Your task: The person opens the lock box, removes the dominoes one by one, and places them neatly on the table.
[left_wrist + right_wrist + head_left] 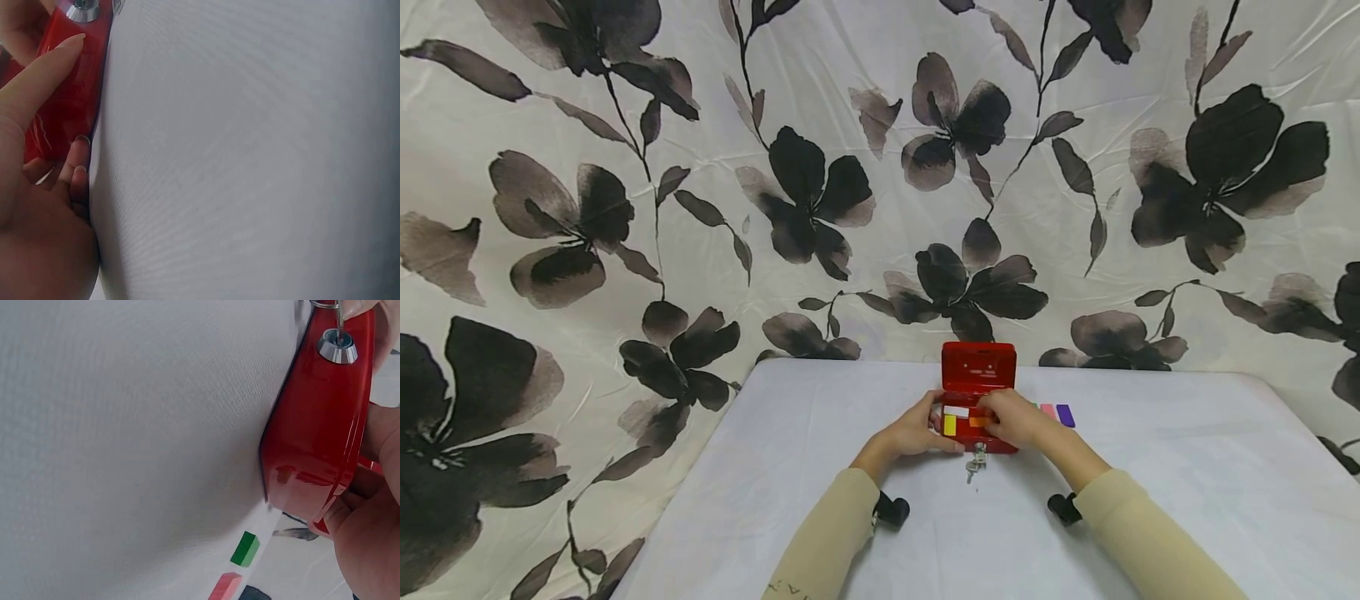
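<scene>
Flower-printed cloth (pixel 880 208) was hung behind a white worktop (pixel 1187 517), on which a red box (pixel 1002 447) was set open.
Near the worktop's twelve o'clock edge, the box was grasped by the left grip (pixel 910 433) around its seven o'clock corner, the thumb laid along its front. Inside, an orange block (pixel 977 422) was placed at about eight o'clock from the right grip (pixel 1011 417), its long axis aligned roughly nine to three; its three o'clock end was hidden by that nearer grip, so whether it was pinched could not be told. A yellow block (pixel 951 426), aligned twelve to six, and a white block (pixel 957 412) were seen closer to the left grip. Outside, at three o'clock, a green block (pixel 245 550), a pink block (pixel 1048 410) and a purple block (pixel 1066 416) were lined up.
</scene>
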`<state>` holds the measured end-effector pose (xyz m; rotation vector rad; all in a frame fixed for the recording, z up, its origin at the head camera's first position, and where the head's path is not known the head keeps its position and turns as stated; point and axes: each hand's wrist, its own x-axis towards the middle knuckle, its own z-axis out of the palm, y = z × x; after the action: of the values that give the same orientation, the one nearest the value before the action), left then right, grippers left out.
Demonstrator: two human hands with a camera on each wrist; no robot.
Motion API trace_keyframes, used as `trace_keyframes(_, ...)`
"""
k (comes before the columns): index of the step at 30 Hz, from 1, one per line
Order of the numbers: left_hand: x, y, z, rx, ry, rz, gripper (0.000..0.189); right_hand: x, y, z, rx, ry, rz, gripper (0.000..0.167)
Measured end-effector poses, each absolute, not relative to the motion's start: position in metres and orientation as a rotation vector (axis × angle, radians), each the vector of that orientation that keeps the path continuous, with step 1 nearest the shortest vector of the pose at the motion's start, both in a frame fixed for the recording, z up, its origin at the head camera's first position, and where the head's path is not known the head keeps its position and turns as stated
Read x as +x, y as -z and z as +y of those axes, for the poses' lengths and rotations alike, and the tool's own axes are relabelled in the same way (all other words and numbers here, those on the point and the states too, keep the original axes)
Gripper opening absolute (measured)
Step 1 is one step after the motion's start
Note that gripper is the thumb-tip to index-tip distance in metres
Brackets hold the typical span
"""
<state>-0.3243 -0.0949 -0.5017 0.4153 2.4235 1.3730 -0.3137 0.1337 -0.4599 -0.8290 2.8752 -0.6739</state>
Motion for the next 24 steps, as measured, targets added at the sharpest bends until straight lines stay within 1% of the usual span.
trace_keyframes(4, -0.324, 0.5021, -0.0949, 0.413, -1.368, 2.428, 0.095, -0.315, 0.4595, 0.1332, -0.788, 0.669, 2.883, 0.021)
trace_keyframes(8, -0.3244, 0.5021, -0.0943, 0.414, -1.359, 2.444, 0.095, -0.3162, 0.4588, 0.1321, -0.808, 0.657, 2.886, 0.019)
trace_keyframes(17, -0.3233, 0.5022, -0.0937, 0.406, -1.351, 2.46, 0.096, -0.3196, 0.462, 0.1292, -0.774, 0.619, 2.912, 0.023)
trace_keyframes(24, -0.3218, 0.5011, -0.0947, 0.397, -1.341, 2.45, 0.097, -0.3191, 0.4619, 0.1325, -0.744, 0.743, 2.839, 0.026)
